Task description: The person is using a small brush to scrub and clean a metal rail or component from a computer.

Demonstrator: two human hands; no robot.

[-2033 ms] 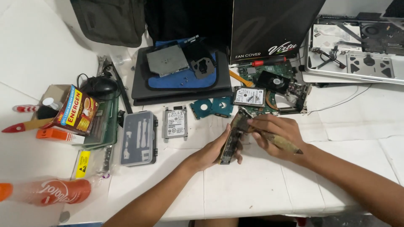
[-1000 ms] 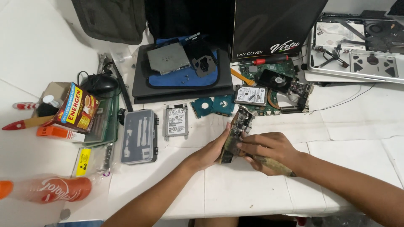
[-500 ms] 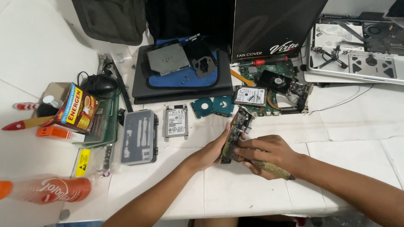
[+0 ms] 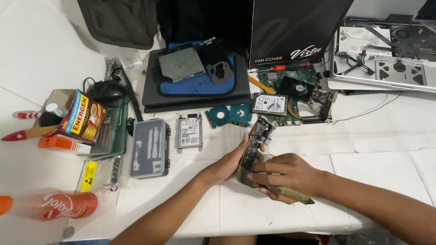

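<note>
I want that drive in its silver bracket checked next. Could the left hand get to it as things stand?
Probably yes. The drive in its silver bracket lies flat on the white table, with bare surface between it and the left hand. But that hand holds the narrow circuit board, so it would need freeing.

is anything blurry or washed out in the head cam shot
Head view: the circuit board between the left hand and right hand is fairly sharp; the plastic bottle at lower left is smeared; the white table looks bright, with soft shadows.
</note>
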